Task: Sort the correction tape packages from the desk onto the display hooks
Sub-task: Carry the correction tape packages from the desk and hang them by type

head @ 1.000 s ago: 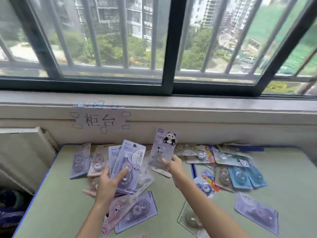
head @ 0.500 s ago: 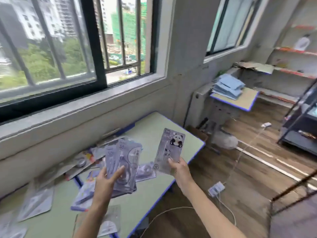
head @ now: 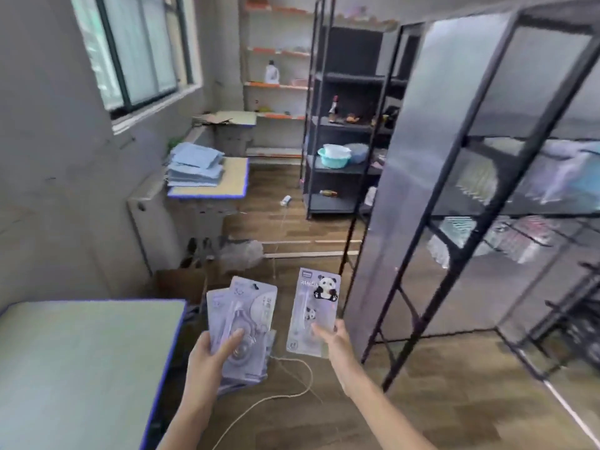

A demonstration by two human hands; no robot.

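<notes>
Head: left hand [head: 211, 355] grips package stack [head: 242, 323]; right hand [head: 336, 341] pinches panda package [head: 313, 308]; rack [head: 454, 190] alongside.

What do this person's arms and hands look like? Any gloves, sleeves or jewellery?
Both are bare. The left hand and right hand wear no gloves, and no rings, watch or bracelet show. The forearms are uncovered down to the bottom edge of the picture; no sleeve shows.
</notes>
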